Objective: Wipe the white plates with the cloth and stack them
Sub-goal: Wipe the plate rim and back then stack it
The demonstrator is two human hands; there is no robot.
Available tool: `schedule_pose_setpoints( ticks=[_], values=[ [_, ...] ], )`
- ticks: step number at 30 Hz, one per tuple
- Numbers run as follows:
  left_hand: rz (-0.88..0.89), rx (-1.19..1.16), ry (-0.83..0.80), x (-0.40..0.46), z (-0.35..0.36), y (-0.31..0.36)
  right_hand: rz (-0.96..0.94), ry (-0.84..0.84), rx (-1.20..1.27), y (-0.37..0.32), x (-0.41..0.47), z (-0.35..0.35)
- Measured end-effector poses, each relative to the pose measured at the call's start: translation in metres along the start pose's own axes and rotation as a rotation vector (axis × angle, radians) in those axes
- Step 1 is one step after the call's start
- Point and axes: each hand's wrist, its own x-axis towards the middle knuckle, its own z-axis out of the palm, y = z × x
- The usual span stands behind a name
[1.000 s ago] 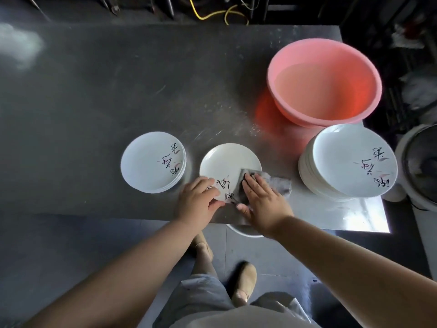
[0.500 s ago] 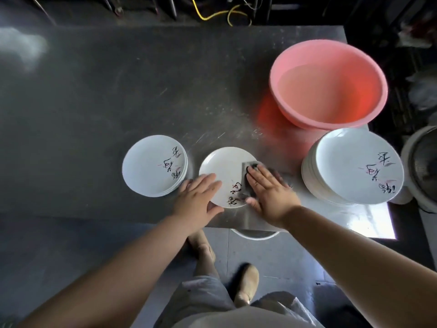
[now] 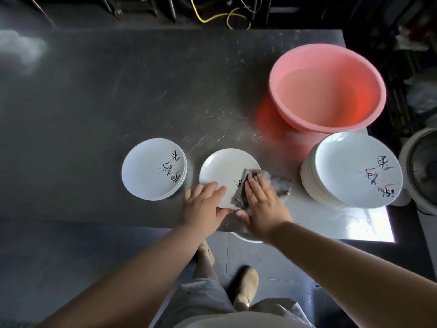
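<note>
far table (image 3: pixel 118 91) open – right blocked: pink basin (image 3: pixel 327 88), tall plate stack (image 3: pixel 354 169) | left: short stack (image 3: pixel 153 169)

A pink basin (image 3: pixel 327 87) holding water stands on the grey metal table (image 3: pixel 94 102); yellow cable (image 3: pixel 212 17) lies behind.

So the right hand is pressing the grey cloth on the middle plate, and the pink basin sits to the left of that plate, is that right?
Not quite. The head view shows the pink basin behind and to the right of the middle plate, not left. The right hand does press the grey cloth on that plate.
</note>
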Motion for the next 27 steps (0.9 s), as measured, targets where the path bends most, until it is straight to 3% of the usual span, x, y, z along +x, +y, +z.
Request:
schedule_pose_setpoints(
  ticks=[5, 8, 11, 17, 22, 27],
  values=[
    [0.044, 0.013, -0.007, -0.001, 0.004, 0.001, -0.180, -0.007, 0.046, 0.007, -0.013, 0.007],
    [0.105, 0.003, -0.029, 0.004, 0.001, -0.024, -0.089, 0.047, 0.046, 0.031, 0.014, -0.015],
    [0.120, -0.010, 0.049, 0.006, 0.003, -0.028, 0.016, 0.037, 0.098, 0.016, 0.017, -0.010],
    [0.060, -0.113, 0.111, 0.001, 0.011, -0.011, -0.122, -0.049, 0.074, -0.025, -0.019, 0.022],
    [0.150, -0.082, 0.185, -0.002, 0.009, -0.026, -0.038, 0.098, 0.100, 0.012, 0.019, -0.005],
    [0.058, -0.183, 0.173, -0.002, 0.016, -0.007, -0.087, 0.155, 0.298, -0.024, -0.003, 0.030]
  ],
)
